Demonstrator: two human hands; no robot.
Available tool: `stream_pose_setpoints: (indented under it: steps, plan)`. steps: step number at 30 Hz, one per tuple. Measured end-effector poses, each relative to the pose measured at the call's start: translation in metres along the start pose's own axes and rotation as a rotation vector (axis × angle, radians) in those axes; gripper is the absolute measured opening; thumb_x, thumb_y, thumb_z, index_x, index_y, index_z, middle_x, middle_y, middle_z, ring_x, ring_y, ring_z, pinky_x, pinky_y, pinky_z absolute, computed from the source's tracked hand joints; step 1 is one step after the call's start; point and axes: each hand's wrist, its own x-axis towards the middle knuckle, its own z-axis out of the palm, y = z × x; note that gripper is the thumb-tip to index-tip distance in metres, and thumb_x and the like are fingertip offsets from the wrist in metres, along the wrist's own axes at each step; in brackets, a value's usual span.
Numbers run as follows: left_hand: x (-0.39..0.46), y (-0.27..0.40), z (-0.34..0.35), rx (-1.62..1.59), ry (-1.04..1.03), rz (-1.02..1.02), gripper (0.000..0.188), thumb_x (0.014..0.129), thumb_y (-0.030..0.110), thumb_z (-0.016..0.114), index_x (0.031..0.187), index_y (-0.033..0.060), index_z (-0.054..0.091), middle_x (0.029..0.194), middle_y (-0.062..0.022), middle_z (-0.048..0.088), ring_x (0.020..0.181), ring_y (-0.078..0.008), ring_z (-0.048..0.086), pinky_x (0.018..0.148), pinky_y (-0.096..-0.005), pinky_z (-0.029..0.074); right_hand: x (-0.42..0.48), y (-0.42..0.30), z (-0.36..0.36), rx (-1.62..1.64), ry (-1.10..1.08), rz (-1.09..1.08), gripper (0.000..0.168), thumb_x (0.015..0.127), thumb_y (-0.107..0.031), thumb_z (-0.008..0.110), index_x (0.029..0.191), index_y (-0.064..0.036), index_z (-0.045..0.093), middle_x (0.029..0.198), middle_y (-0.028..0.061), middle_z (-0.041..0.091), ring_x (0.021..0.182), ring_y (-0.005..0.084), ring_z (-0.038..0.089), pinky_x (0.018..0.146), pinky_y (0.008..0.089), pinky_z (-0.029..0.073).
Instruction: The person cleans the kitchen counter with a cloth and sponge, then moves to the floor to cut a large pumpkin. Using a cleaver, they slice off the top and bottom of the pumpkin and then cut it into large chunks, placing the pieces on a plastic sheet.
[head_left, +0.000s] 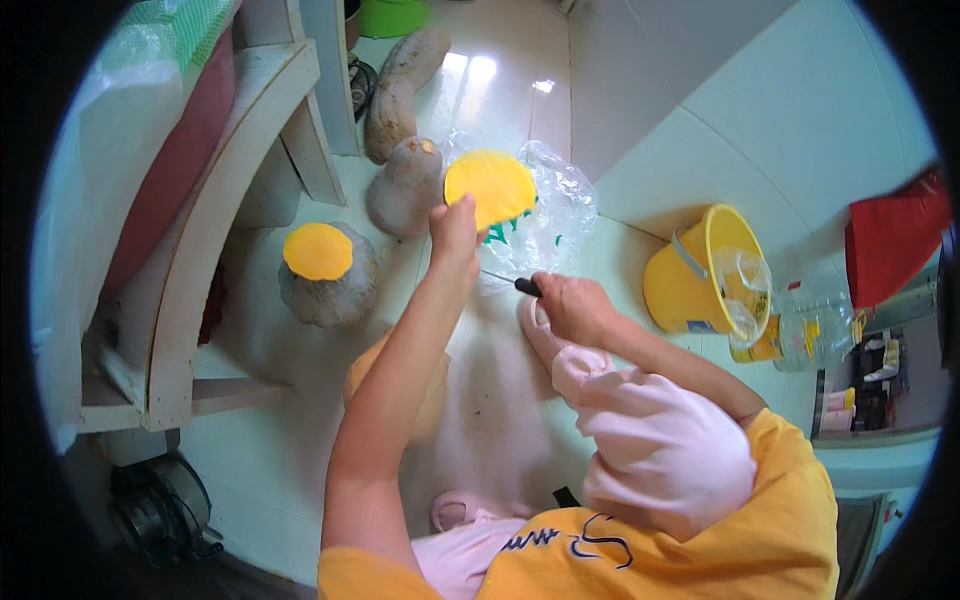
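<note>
My left hand (455, 236) grips a round, yellow-fleshed cut piece of pumpkin (491, 184), its cut face turned up. Beneath that piece spreads a clear plastic bag (566, 199) with green printing on the floor. In my right hand (576, 306) is a knife by its black handle (528, 287); the thin blade points toward my left wrist, and its tip is hidden there. To the left stands a grey-skinned pumpkin (330, 300) with a yellow cut face on top. A tan rounded object (431, 397), perhaps another pumpkin, is partly covered by my left forearm.
Two more squashes, a rounded one (405, 187) and a long one (390, 112), lie beyond. A white wooden shelf (225, 172) borders the left. At right are a yellow bucket (679, 281) with plastic inside, a clear plastic bottle (814, 330) and red cloth (889, 240).
</note>
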Motion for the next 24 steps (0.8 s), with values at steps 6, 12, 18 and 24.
stream_pose_setpoints:
  steps: [6,12,18,24]
  plan:
    - [0.059,-0.043,0.012,0.047,0.05,-0.177,0.023,0.093,0.019,0.05,0.114,0.0115,0.052,0.106,-0.0036,0.056,0.09,-0.0192,0.053,0.083,-0.0427,0.045,-0.08,-0.029,-0.032,0.049,-0.15,-0.103,0.014,0.083,-0.01,0.054,0.091,0.0,0.051,0.071,0.0191,0.06,0.068,0.0393,0.06,0.06,0.0493,0.046]
    - [0.049,-0.08,0.016,0.069,0.173,-0.363,0.022,0.092,0.019,0.054,0.112,0.0096,0.053,0.099,-0.0044,0.055,0.091,-0.0199,0.053,0.09,-0.049,0.044,-0.105,-0.009,0.04,0.239,-0.438,-0.134,0.022,0.085,-0.014,0.057,0.104,-0.004,0.054,0.081,0.0183,0.063,0.076,0.0397,0.06,0.067,0.0476,0.048]
    - [0.062,-0.088,-0.004,0.676,0.091,-0.298,0.042,0.086,0.035,0.064,0.114,0.0043,0.055,0.104,-0.0079,0.059,0.09,-0.0202,0.055,0.082,-0.0433,0.05,-0.101,0.012,0.05,0.357,-0.505,-0.288,0.021,0.087,-0.016,0.057,0.103,-0.003,0.054,0.08,0.0192,0.061,0.08,0.0393,0.06,0.07,0.0474,0.047]
    - [0.02,-0.065,-0.054,0.932,-0.011,-0.313,0.036,0.088,0.038,0.061,0.105,0.0068,0.06,0.094,-0.0022,0.061,0.082,-0.0105,0.056,0.07,-0.028,0.05,-0.098,0.081,0.037,0.505,-0.411,-0.255,0.018,0.086,-0.014,0.056,0.098,-0.001,0.056,0.08,0.0213,0.062,0.074,0.0402,0.06,0.066,0.0476,0.047]
